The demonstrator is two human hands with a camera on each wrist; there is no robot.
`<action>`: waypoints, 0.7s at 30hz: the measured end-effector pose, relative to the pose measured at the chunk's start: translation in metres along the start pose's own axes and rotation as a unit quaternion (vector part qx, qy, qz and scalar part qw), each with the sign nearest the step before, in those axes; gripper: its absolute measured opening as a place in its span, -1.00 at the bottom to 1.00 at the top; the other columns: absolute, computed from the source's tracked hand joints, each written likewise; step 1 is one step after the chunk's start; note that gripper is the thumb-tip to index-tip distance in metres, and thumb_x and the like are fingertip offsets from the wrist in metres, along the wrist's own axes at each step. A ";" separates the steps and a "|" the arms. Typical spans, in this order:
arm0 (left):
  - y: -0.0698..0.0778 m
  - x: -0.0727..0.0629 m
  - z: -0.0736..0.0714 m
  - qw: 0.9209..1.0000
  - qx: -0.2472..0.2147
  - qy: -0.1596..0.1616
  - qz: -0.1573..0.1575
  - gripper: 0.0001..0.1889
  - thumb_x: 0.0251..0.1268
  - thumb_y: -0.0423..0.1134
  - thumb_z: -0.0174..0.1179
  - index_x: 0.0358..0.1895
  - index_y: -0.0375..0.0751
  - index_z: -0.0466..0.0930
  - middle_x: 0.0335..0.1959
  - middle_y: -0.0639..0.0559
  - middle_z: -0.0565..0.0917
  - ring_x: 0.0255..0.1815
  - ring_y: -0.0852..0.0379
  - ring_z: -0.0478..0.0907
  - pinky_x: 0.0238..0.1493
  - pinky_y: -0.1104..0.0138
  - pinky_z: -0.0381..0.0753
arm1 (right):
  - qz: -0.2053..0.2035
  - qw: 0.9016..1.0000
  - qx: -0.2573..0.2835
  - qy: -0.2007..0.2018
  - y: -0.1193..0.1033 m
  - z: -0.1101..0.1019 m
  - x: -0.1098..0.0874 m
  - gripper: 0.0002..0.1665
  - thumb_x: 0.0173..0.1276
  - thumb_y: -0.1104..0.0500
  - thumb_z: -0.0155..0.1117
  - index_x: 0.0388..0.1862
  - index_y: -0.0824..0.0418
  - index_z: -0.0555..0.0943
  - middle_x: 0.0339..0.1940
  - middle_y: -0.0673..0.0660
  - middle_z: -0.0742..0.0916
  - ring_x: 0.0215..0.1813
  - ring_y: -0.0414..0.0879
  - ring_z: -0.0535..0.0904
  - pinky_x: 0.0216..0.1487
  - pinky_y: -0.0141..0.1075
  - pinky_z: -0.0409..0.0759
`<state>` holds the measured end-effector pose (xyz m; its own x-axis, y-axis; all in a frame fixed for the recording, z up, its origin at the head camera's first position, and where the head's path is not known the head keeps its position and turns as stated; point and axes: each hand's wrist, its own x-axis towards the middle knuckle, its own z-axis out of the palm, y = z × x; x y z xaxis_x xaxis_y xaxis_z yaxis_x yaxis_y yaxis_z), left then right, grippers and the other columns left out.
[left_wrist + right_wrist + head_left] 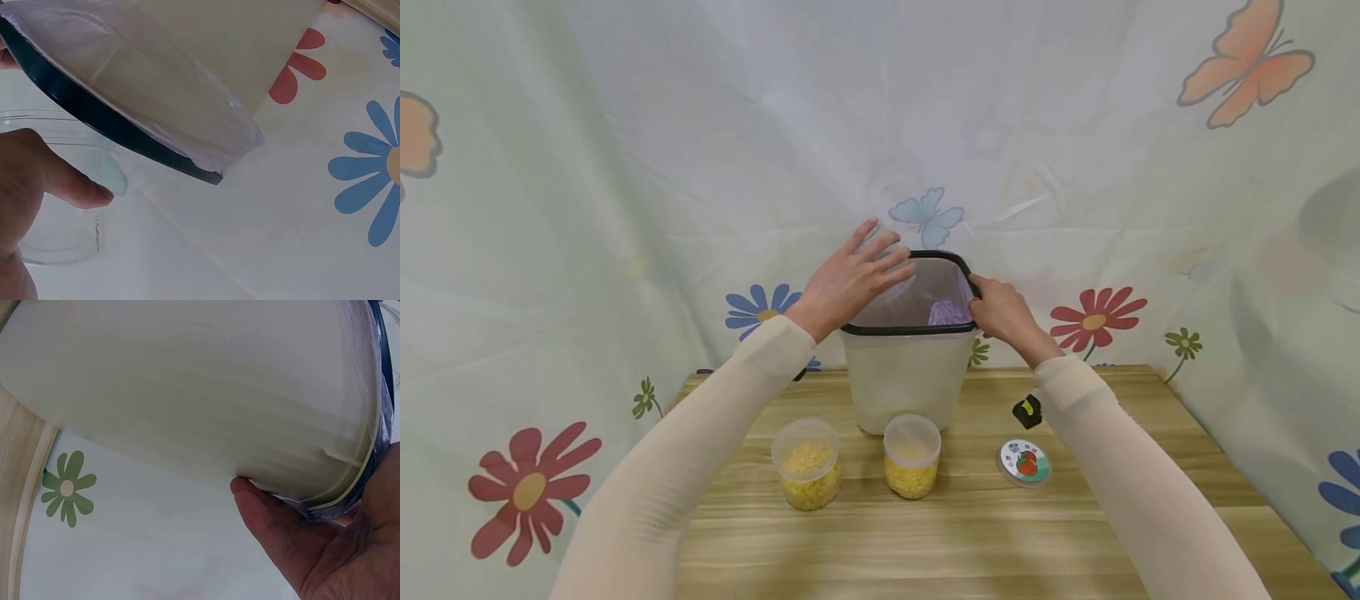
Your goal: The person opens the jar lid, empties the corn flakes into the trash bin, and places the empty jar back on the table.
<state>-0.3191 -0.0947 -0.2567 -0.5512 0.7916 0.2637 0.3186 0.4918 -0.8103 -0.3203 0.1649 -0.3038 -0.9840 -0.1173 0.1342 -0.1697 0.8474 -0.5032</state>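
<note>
A whitish trash can [910, 375] with a black rim stands at the back of the table, lined with a thin, pale purple bag [187, 112]. Something purple and crinkled [947, 312] shows inside it. My right hand [1002, 310] grips the can's right rim, thumb against the outer wall in the right wrist view. Above the can's left side, my left hand [857, 279] holds a clear plastic jar [69, 231], its thumb across the jar's side. The jar is hardly visible in the head view.
Two clear tubs with yellow crumbly bits, a left tub [808, 467] and a middle tub [912, 458], stand before the can. To the right lie a round lid with a tomato picture [1025, 463] and a small black-and-yellow object [1027, 411]. A flowered cloth [775, 150] hangs behind.
</note>
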 end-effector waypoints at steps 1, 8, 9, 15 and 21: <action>0.000 0.000 0.000 1.000 0.006 -0.002 0.002 -0.11 0.24 -0.33 0.32 0.54 0.22 0.02 0.54 0.08 0.19 0.58 -0.02 0.05 0.60 -0.08 -0.26 | 0.000 1.000 0.000 0.000 0.000 0.000 0.000 -0.31 0.47 0.21 -0.14 0.57 0.21 0.12 -0.65 0.12 0.54 -0.56 -0.02 0.66 -0.48 -0.28 0.61; 0.003 0.000 0.000 0.999 0.027 -0.025 0.017 -0.06 0.24 -0.30 0.33 0.57 0.25 -0.06 0.56 0.14 0.17 0.60 0.00 0.02 0.60 -0.09 -0.31 | -0.002 1.000 0.000 0.002 0.001 0.001 0.001 -0.30 0.46 0.22 -0.14 0.57 0.20 0.12 -0.68 0.11 0.53 -0.60 -0.08 0.62 -0.48 -0.27 0.61; 0.003 0.001 0.000 0.999 0.028 -0.028 0.018 -0.05 0.24 -0.30 0.32 0.57 0.25 -0.07 0.57 0.14 0.16 0.61 0.00 0.02 0.60 -0.09 -0.32 | -0.002 1.000 0.000 0.002 0.001 0.001 0.001 -0.30 0.46 0.21 -0.14 0.57 0.20 0.11 -0.67 0.11 0.53 -0.61 -0.08 0.62 -0.48 -0.27 0.62; 0.002 0.001 0.000 0.999 0.024 -0.026 0.016 -0.08 0.26 -0.32 0.30 0.57 0.25 -0.06 0.57 0.12 0.16 0.60 -0.01 0.01 0.60 -0.09 -0.32 | -0.003 1.000 -0.001 0.002 0.001 0.000 0.001 -0.30 0.46 0.22 -0.14 0.57 0.21 0.11 -0.68 0.11 0.53 -0.61 -0.08 0.62 -0.48 -0.27 0.62; -0.005 0.003 -0.005 1.000 0.008 -0.014 0.003 -0.13 0.28 -0.33 0.28 0.55 0.26 0.01 0.56 0.10 0.15 0.60 -0.02 0.00 0.60 -0.08 -0.32 | -0.002 1.000 -0.001 0.001 0.001 0.000 0.001 -0.30 0.46 0.21 -0.14 0.57 0.21 0.11 -0.71 0.09 0.52 -0.62 -0.09 0.61 -0.49 -0.28 0.61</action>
<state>-0.3190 -0.0925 -0.2496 -0.5703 0.7842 0.2444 0.3102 0.4811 -0.8200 -0.3216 0.1656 -0.3039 -0.9831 -0.1207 0.1375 -0.1741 0.8482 -0.5003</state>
